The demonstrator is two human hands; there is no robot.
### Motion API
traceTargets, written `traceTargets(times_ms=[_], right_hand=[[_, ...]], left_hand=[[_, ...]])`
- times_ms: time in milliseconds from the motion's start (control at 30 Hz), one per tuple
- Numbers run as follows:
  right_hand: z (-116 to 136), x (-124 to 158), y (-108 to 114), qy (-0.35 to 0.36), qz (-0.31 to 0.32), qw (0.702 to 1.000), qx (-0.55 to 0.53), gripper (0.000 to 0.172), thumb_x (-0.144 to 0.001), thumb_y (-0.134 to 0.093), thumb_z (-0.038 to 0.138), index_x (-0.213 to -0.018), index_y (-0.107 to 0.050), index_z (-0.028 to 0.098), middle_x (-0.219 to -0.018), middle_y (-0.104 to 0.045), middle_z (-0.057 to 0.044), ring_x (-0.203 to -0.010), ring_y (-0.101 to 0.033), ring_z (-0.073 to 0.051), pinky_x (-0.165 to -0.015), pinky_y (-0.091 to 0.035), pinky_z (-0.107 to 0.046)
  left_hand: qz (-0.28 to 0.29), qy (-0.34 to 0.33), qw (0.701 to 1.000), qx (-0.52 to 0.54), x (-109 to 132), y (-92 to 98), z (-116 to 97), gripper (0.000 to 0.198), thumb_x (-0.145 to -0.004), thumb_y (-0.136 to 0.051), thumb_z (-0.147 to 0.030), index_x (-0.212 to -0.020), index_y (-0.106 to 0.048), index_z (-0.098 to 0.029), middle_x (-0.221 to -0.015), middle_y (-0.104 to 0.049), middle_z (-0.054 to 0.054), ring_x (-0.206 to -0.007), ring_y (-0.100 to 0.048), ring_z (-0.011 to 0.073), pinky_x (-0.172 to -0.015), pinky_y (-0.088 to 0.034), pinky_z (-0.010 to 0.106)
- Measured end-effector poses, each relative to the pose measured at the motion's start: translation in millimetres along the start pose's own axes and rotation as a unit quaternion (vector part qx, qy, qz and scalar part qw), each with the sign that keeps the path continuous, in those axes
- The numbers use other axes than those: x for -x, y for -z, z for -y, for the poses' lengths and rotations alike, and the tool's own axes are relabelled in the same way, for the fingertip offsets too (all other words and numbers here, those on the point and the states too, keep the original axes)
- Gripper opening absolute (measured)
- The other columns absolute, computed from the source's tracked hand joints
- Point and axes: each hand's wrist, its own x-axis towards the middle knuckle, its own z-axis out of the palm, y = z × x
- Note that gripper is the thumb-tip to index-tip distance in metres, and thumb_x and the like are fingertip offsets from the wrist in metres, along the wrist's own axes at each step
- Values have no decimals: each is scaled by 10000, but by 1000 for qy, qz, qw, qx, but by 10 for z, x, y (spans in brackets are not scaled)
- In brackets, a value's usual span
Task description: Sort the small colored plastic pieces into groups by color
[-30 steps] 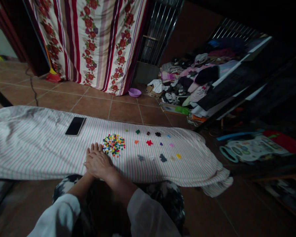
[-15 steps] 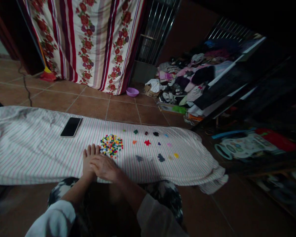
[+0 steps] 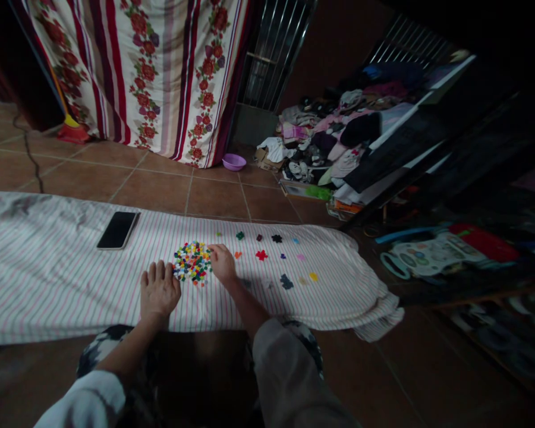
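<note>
A round pile of small multicoloured pieces (image 3: 192,263) lies on a striped cloth (image 3: 129,285). My left hand (image 3: 159,291) rests flat on the cloth just left of the pile, fingers stretched and holding nothing. At the pile's right edge, my right hand (image 3: 223,263) reaches in with its fingers bent together; whatever is between the fingertips is too small to make out. Right of that hand, single-colour clusters sit apart in rows, among them a red cluster (image 3: 261,255), a black cluster (image 3: 277,238), a dark grey cluster (image 3: 286,282) and a yellow cluster (image 3: 313,276). My right hand and forearm partly cover a grey cluster.
A phone (image 3: 118,230) lies on the cloth, left of the pile. Beyond the cloth are a tiled floor, a purple basin (image 3: 234,161), a floral curtain (image 3: 173,77) and a heap of clothes (image 3: 330,137). A shelf with a toy-like board (image 3: 441,257) stands at the right.
My hands have come apart: the right hand has left the top of the left and moved to the pile's right edge. The left stays beside the pile. The view has shifted slightly.
</note>
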Motion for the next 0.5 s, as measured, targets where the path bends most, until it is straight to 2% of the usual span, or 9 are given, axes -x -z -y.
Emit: traceTargets(times_ms=[67, 200, 500], right_hand=[[-100, -102, 80, -27, -6, 999, 25, 375, -896, -453, 67, -1108, -733, 199, -1104, -706, -80, -1050, -633, -193, -982, -479, -318], [-181, -271, 163, -49, 36, 995, 79, 349, -898, -476, 72, -1070, -758, 184, -1061, -737, -80, -1013, -658, -195, -969, -469, -297], [-75, -434, 24, -13, 126, 977, 172, 293, -923, -528, 136, -1075, -763, 223, -1092, -747, -69, -1054, -639, -175, -946, -422, -251]], left_hand=[[2, 0, 1000, -8, -4, 6, -4, 489, -906, -388, -285, -1294, -593, -70, -1391, -563, 219, -1342, -461, 370, -1113, -321, 534], [5, 0, 1000, -27, -14, 18, -19, 484, -914, -380, -281, -1292, -600, -74, -1386, -573, 205, -1338, -467, 375, -1108, -331, 529], [4, -2, 999, -36, -26, 26, -25, 468, -916, -374, -277, -1275, -608, -89, -1367, -589, 196, -1316, -488, 367, -1085, -360, 525]])
